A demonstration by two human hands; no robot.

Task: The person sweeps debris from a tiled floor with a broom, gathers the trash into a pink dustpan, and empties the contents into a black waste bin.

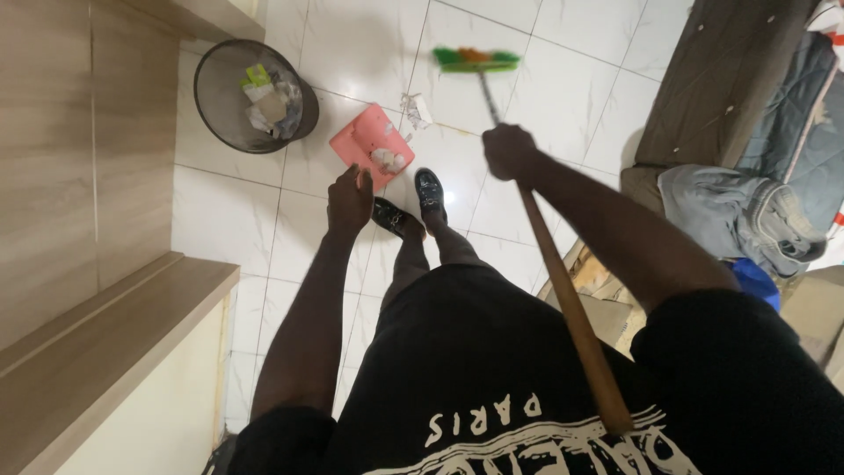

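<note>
My right hand (pixel 508 151) grips the long wooden handle of a broom (pixel 563 290), whose green and orange bristle head (pixel 476 59) is blurred above the white tiled floor. My left hand (pixel 350 200) reaches down toward a pink dustpan (pixel 365 134) lying on the floor; whether it touches the pan's near edge I cannot tell. Crumpled paper scraps (pixel 389 159) lie in the pan, and more scraps (pixel 414 110) lie on the tile just beyond it. My two black shoes (pixel 409 202) stand right behind the pan.
A black mesh waste bin (pixel 211 92) holding crumpled litter stands at the upper left beside a wooden cabinet (pixel 79 176). At the right are a brown mattress (pixel 721 79), a heap of grey and blue cloth (pixel 747 215) and cardboard pieces (pixel 607 299).
</note>
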